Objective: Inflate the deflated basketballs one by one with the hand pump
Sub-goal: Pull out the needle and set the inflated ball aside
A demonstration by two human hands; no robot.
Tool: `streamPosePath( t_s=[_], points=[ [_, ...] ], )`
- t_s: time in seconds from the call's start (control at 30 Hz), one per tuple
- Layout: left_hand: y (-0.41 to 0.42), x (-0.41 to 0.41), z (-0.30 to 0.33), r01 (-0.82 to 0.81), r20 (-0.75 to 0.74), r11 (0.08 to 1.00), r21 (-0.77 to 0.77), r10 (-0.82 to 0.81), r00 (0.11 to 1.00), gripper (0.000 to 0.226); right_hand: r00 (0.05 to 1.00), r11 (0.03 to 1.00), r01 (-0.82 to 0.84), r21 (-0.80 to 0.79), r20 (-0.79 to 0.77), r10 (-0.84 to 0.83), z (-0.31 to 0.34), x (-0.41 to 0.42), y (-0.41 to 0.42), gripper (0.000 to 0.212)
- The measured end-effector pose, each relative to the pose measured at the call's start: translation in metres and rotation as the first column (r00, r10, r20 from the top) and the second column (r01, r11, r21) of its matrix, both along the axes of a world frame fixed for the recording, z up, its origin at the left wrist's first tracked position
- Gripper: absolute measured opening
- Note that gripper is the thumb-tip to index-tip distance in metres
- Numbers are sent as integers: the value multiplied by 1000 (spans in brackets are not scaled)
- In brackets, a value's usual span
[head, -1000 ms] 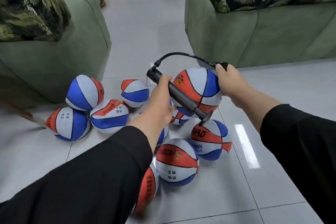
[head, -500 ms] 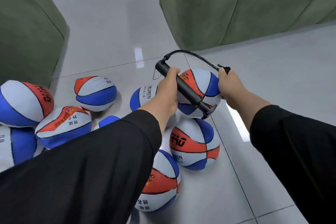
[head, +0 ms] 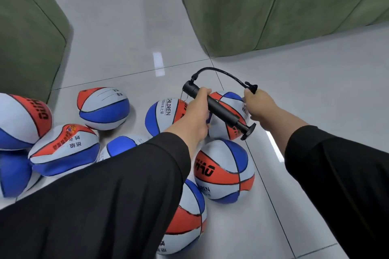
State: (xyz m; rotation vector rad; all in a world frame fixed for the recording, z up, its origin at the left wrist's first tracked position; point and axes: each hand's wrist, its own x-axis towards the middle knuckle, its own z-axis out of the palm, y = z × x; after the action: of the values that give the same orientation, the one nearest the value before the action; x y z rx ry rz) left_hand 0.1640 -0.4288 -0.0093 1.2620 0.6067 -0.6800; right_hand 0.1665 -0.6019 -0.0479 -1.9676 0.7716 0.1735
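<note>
The balls (head: 224,169) are panelled in red, blue and pale grey-white with black seams and lettering. The pump (head: 219,110) is black, the sleeves (head: 117,195) black, the sofas (head: 273,6) green, the floor (head: 117,27) pale grey tile.

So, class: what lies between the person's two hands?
In the head view, a basketball with the black pump slanting across it lies between the left hand and right hand.

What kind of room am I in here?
Probably a home living room: green upholstered sofas stand on a glossy tiled floor, where red, white and blue basketballs lie scattered beside them.
</note>
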Motion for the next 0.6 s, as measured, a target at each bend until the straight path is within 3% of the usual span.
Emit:
streamPosePath(
  t_s=[0.37,0.47,0.6],
  points=[
    [71,-4,51,-140,156,984,-108,156,975,21,968,984,-130,-122,199,153,59,0,38,23],
    [122,-23,69,-254,156,962,-102,267,951,24,950,986,-160,47,279,140,87,5,78,15],
    [193,-56,80,-428,120,891,-148,446,887,32,918,919,-283,274,355,177,123,-1,155,15]
  ],
)
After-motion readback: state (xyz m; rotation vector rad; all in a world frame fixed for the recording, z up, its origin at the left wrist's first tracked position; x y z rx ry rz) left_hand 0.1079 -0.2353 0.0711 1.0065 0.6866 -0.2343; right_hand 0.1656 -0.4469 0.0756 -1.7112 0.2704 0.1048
